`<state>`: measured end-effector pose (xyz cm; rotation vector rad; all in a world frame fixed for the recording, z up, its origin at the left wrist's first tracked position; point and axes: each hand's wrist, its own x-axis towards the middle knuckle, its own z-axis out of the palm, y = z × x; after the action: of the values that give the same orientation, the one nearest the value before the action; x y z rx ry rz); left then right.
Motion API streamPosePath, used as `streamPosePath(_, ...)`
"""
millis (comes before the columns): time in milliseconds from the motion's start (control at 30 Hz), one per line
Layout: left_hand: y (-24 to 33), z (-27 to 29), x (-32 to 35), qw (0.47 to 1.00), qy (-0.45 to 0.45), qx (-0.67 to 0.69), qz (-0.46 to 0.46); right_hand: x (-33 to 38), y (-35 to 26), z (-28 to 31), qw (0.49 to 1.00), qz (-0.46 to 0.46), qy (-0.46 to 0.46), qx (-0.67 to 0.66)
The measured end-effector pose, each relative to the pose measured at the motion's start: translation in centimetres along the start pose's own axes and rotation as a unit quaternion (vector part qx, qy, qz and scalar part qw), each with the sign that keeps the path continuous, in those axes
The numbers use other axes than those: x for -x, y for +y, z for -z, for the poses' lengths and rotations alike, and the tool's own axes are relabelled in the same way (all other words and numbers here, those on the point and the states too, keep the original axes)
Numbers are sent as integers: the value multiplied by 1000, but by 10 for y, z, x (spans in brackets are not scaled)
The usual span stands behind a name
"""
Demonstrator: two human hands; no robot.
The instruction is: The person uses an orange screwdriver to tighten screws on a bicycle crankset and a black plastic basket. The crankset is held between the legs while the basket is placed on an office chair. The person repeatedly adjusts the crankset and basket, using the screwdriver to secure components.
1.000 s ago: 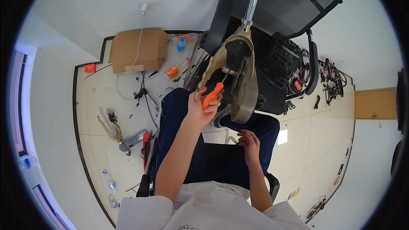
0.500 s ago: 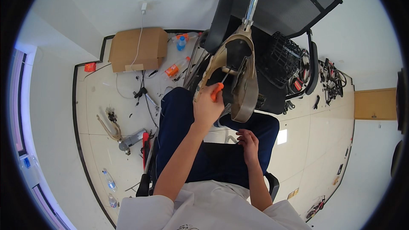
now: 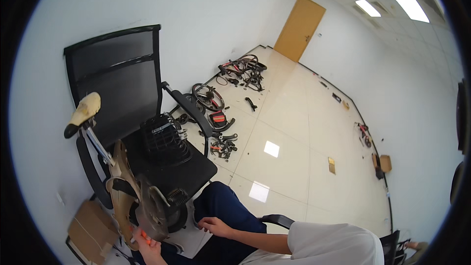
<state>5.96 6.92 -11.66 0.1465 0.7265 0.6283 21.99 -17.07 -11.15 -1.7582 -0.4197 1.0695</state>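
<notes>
My left hand (image 3: 151, 251) is closed around the orange handle of a screwdriver (image 3: 145, 237), low at the left. It is beside a tan bicycle frame (image 3: 121, 194) with a brownish curved guard (image 3: 153, 216); the screwdriver's tip cannot be made out. A silver seat post (image 3: 99, 145) rises from the frame to a worn cream and black saddle (image 3: 83, 113). The frame leans against a black mesh office chair (image 3: 196, 171). My right hand (image 3: 216, 226) hangs above my dark blue trouser leg, fingers loosely bent and apart, holding nothing.
On the chair seat sits a black wire basket (image 3: 164, 140). Bicycle wheels (image 3: 208, 97) and loose parts (image 3: 224, 145) lie on the tiled floor along the wall, with more parts (image 3: 245, 71) beyond. A cardboard box (image 3: 91, 230) stands at lower left; a wooden door (image 3: 300, 28) is far off.
My view has swung right and up toward the room and door, so the bicycle frame and my left hand now appear lower left. The screwdriver stays in my left hand; my right remains near my leg.
</notes>
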Motion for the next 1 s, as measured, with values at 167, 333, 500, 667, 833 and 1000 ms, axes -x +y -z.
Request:
streamPosePath(167,-14,-57,16,887,76,-447,-86,6,29,4,999,38,20,-29)
streamPosePath(333,-22,-56,12,774,18,-591,-227,16,1,1,999,-5,32,-26)
streamPosePath(500,-18,-43,9,908,72,-378,-167,5,-3,4,999,25,19,-33)
streamPosePath(667,-33,-46,48,907,81,-389,-142,9,15,7,997,-5,66,-41)
streamPosePath(833,1,-62,59,912,40,-369,-177,15,-1,-17,996,31,46,-72)
streamPosePath(1000,-11,-103,73,823,92,-499,-254,13,-8,4,997,-7,22,-76)
